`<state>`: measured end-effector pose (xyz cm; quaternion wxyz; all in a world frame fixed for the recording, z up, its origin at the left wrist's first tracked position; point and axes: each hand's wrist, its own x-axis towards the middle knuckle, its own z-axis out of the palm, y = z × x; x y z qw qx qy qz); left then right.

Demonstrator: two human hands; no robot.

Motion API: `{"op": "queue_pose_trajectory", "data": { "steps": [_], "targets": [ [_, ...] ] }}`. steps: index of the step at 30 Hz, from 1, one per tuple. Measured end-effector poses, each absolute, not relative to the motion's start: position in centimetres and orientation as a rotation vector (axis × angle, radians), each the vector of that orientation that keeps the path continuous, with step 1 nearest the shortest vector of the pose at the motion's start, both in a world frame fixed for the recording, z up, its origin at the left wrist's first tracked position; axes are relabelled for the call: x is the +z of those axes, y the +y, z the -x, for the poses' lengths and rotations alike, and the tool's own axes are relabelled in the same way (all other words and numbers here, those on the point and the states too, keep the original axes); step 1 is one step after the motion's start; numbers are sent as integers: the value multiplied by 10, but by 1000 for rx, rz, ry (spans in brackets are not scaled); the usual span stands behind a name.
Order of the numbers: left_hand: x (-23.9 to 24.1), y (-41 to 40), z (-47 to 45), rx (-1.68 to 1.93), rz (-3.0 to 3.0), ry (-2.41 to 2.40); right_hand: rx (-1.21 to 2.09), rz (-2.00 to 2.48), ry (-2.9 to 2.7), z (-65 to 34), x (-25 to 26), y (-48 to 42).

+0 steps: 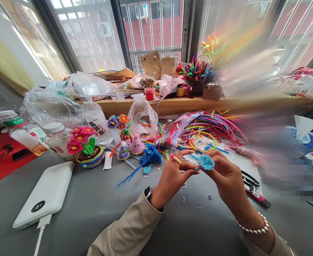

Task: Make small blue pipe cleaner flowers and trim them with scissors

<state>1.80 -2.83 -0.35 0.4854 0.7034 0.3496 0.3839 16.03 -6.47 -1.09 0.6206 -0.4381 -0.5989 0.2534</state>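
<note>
A small light-blue pipe-cleaner flower (207,162) is held up above the grey table between both hands. My right hand (229,179) grips it from the right, thumb and fingers closed around its base. From the left, my left hand (169,179) is closed in a pinch at the flower's edge; a pink-and-cream ring sits on one finger. The exact spot between those fingertips is partly hidden. Just beyond my left hand lies a dark-blue pipe-cleaner flower (151,155) with long stems. Scissors (249,181) and a box cutter (257,196) rest beside my right wrist.
Bundled pipe cleaners (183,131) lie beyond the hands. On the left are a potted pink flower (90,151), a white power bank (45,193) with its cable, a water bottle (96,119) and jars. A wooden ledge (113,107) runs behind. A blurred shape covers the right side.
</note>
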Motion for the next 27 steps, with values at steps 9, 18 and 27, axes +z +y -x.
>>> {"op": "queue_pose_trajectory", "data": {
  "steps": [9,18,27],
  "targets": [
    [-6,-22,-15,713,-1612,886,846,932,-663,-173,-15,-43],
    [-5,-9,8,547,-1608,965,950,956,-622,-187,-20,-26],
    [0,-3,4,686,-1635,896,1347,997,-733,-154,-25,-32]
  ]
}}
